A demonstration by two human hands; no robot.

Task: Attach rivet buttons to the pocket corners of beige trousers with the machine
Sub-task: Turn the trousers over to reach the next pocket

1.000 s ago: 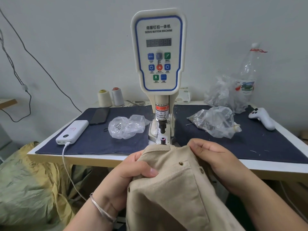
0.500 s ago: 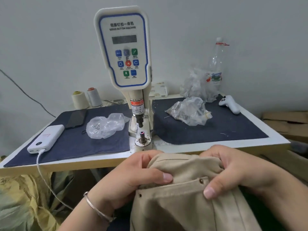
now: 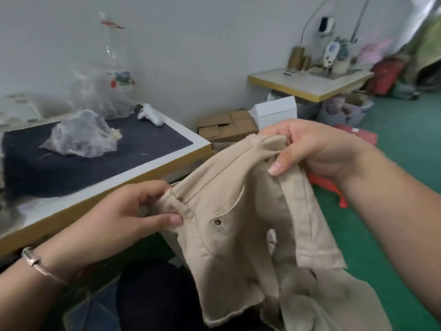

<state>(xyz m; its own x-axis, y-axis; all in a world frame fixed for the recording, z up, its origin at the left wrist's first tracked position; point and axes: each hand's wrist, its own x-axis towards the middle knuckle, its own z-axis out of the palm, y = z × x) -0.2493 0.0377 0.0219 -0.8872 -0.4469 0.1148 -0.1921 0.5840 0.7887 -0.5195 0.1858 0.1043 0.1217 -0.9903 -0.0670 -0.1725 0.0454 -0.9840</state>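
The left hand [image 3: 133, 218] pinches the waistband of the beige trousers [image 3: 241, 225] at about eight o'clock, and the right hand [image 3: 317, 151] grips the bunched band up at two o'clock, so the pocket panel hangs stretched between them, clear of the table [image 3: 152, 170] at ten o'clock, probably to check the work or find the next corner. One rivet [image 3: 217, 222] sits set at the pocket corner just beside the left thumb. The machine is out of view, motion blur softens the cloth, and other corners are lost in the folds.
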